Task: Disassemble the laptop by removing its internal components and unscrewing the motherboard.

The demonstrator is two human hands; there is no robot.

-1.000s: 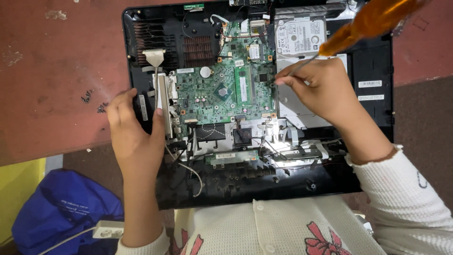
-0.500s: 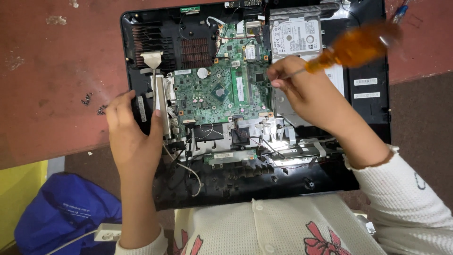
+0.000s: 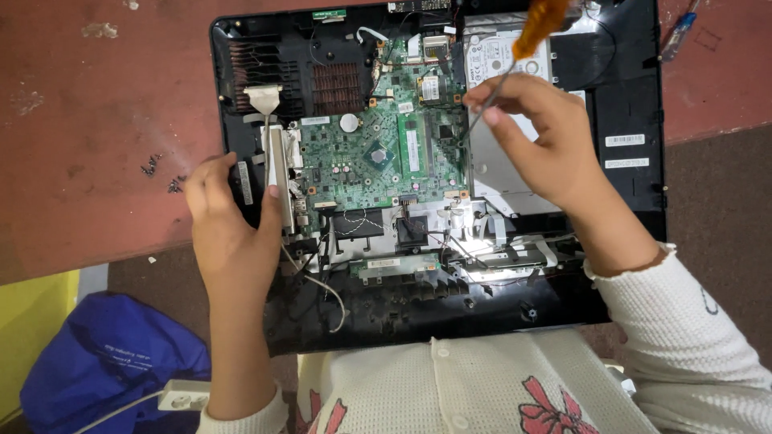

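Red-brown table, opened laptop chassis lying at its near edge. Right hand is gripping the orange-handled screwdriver, shaft slanting down-left, tip at the green motherboard's right edge. Left hand is bracing the chassis's left side, grasping nothing. Since earlier, the handle is tilting steeper.

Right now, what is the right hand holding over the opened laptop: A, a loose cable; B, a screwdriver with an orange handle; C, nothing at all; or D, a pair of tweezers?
B: the right hand grips a screwdriver with an orange handle, its thin shaft angled down toward the green circuit board, while the left hand rests on the laptop's left edge.
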